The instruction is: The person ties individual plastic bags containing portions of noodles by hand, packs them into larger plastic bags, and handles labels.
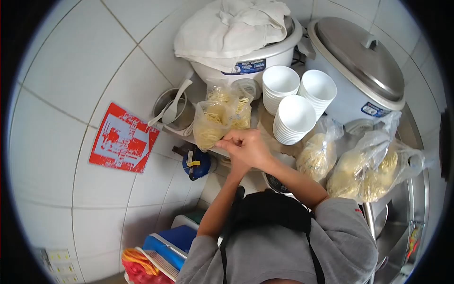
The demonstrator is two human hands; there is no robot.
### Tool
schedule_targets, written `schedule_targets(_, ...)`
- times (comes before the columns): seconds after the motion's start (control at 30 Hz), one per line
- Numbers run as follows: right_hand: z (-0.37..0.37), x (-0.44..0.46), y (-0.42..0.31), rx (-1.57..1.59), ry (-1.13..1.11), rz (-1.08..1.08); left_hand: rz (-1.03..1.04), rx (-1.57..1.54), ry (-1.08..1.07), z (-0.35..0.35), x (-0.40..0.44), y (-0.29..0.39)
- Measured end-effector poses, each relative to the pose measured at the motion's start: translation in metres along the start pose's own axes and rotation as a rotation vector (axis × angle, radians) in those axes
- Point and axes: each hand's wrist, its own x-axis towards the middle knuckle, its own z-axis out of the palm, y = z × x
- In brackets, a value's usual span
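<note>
My right hand lies across my left hand at the front edge of the counter, its fingers closed in a pinch. The pinched fingertips meet the lower edge of a clear plastic bag of yellow noodles; whether they grip the plastic or something small, I cannot make out. Mostly covered by the right one, my left hand shows only near the wrist, so its fingers are hidden. More bagged noodles stand right behind the first bag.
Stacked white cups stand on the counter right of the noodles. Two rice cookers are behind, one cloth-topped. Bags of noodles lie at right. A metal pot with a white ladle sits left, above a blue canister.
</note>
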Motion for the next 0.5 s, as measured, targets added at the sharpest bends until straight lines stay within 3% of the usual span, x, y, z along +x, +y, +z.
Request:
schedule_targets(0.03,0.002,0.001,0.001,0.040,0.035,0.062,0.065,0.047,-0.034,-0.008,0.000,-0.019)
schedule_targets(0.13,0.025,-0.005,0.053,-0.230,0.172,-0.073,0.302,0.170,-0.131,-0.028,0.015,-0.082)
schedule_targets(0.17,0.029,-0.001,0.051,-0.139,0.197,-0.069,0.393,0.202,-0.156,-0.029,0.025,-0.091)
schedule_targets(0.23,0.042,-0.012,0.046,0.057,0.224,-0.024,0.394,0.332,-0.283,-0.033,0.026,-0.071)
schedule_targets(0.33,0.024,-0.014,0.005,-0.081,0.254,-0.081,0.413,0.544,-0.494,-0.045,0.041,-0.010)
schedule_targets(0.43,0.013,-0.023,0.008,0.111,0.336,0.283,0.347,0.695,-0.614,-0.041,0.039,-0.016)
schedule_targets(0.5,-0.003,-0.039,0.003,-0.276,0.273,0.221,0.280,0.768,-0.589,-0.034,0.034,-0.039)
